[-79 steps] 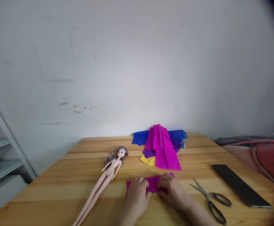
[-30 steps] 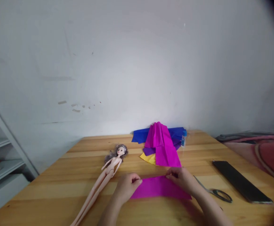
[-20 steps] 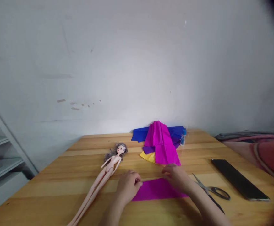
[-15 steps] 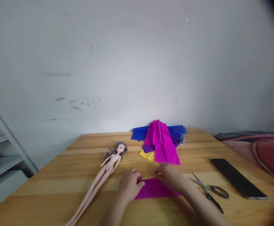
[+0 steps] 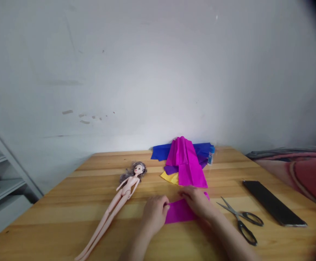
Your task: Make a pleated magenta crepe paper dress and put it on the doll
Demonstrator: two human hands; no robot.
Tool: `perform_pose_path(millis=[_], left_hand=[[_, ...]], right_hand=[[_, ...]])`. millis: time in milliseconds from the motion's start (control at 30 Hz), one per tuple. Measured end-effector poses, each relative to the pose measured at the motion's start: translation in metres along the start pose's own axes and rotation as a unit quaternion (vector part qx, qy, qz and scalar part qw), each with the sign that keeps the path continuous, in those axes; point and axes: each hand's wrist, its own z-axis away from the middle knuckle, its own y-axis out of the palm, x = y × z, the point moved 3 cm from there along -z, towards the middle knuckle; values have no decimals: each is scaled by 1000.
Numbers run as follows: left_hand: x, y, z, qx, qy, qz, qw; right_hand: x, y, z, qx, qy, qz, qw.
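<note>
Between my hands lies a small magenta sheet [image 5: 178,212], which looks like crepe paper. My left hand [image 5: 155,213] pinches its left end between thumb and fingers. My right hand [image 5: 196,200] is closed at the sheet's upper edge, fingertips curled over it. Beyond the right wrist, a corner of the sheet curls up. The right forearm hides part of the sheet. Just to the right of that arm, scissors [image 5: 238,214] with black handles rest partly spread on the table.
An unclothed doll [image 5: 125,190] with grey hair lies at left on the wooden table [image 5: 65,206]. Toward the wall are larger magenta [image 5: 191,174], blue [image 5: 160,153] and yellow sheets [image 5: 171,178], with a glue stick [image 5: 210,156] beside them. A black phone-like slab [image 5: 273,203] lies far right.
My left hand has moved right and closed in on the sheet's end. The sheet has shifted up and right, with its right corner now curling up. The camera view has shifted slightly.
</note>
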Motion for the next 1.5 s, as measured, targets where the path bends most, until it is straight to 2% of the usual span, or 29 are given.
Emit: perform_pose_path(millis=[100, 233, 400, 667, 900, 1100, 1367, 1433, 1500], left_hand=[[7, -3, 0, 11, -16, -1, 1000], [15, -6, 0, 20, -24, -16, 999], [18, -9, 1, 12, -30, -6, 999], [2, -11, -8, 55, -33, -43, 997], [-19, 1, -27, 69, 10, -52, 996], [-34, 18, -43, 54, 9, -42, 998], [-36, 32, -43, 30, 7, -41, 999], [-35, 33, -43, 26, 3, -43, 999], [-35, 34, -43, 23, -3, -47, 999]], right_hand=[[-26, -16, -1, -40, 50, -30, 998], [-48, -31, 0, -25, 113, -14, 993], [-50, -36, 3, 17, 188, 83, 978], [-55, -38, 5, 14, 232, 114, 966], [-56, -36, 7, 17, 225, 108, 968], [-61, -28, 6, 21, 208, 87, 974], [-50, -32, 5, -4, 193, 89, 977], [-43, -31, 4, -22, 168, 88, 982], [-32, -28, 3, -30, 113, 80, 990]])
